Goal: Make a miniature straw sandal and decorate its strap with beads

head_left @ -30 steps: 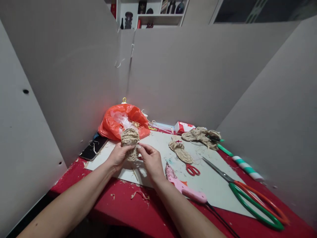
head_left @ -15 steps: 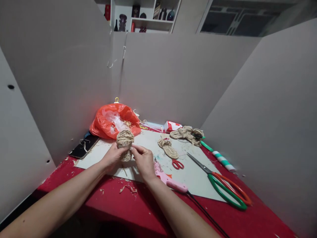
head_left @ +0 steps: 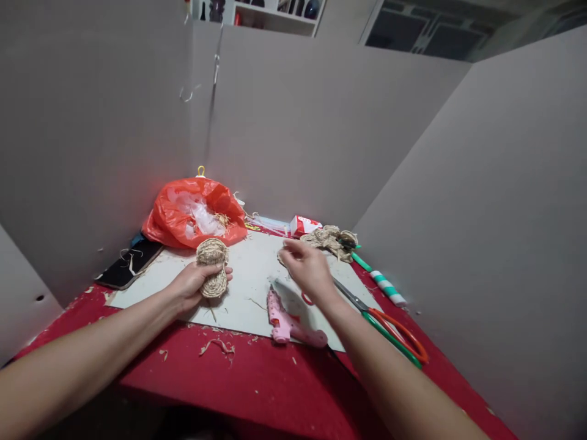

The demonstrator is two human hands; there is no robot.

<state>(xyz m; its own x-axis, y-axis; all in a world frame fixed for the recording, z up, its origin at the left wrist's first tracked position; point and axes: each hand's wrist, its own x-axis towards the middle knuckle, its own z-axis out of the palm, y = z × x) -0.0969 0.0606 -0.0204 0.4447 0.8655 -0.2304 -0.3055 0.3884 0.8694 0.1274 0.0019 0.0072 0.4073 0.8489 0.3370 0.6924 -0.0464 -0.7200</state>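
Note:
My left hand [head_left: 189, 285] is closed around a small woven straw slipper [head_left: 213, 252], held upright over the white board [head_left: 250, 269] with the thumb across its front. Apart from it, to the right, my right hand [head_left: 309, 269] is raised with thumb and fingers pinched together; whether anything thin is between them I cannot make out. Behind that hand, a second straw slipper is almost wholly hidden. A pink glue gun [head_left: 282, 321] lies below the right hand on the board's front edge. Small red scissors [head_left: 307, 298] are mostly covered by the right wrist.
An orange plastic bag [head_left: 160, 214] with straw scraps stands at back left, beside a black phone [head_left: 126, 266]. Large shears [head_left: 401, 333] and a green-striped roll [head_left: 387, 288] lie right. Woven straw pieces [head_left: 328, 239] and a red-white box [head_left: 305, 225] are at the back. Grey panels enclose the table.
My right hand has left the straw slipper and moved right, over the second slipper. The left hand still holds the first one. The head view has shifted down and right.

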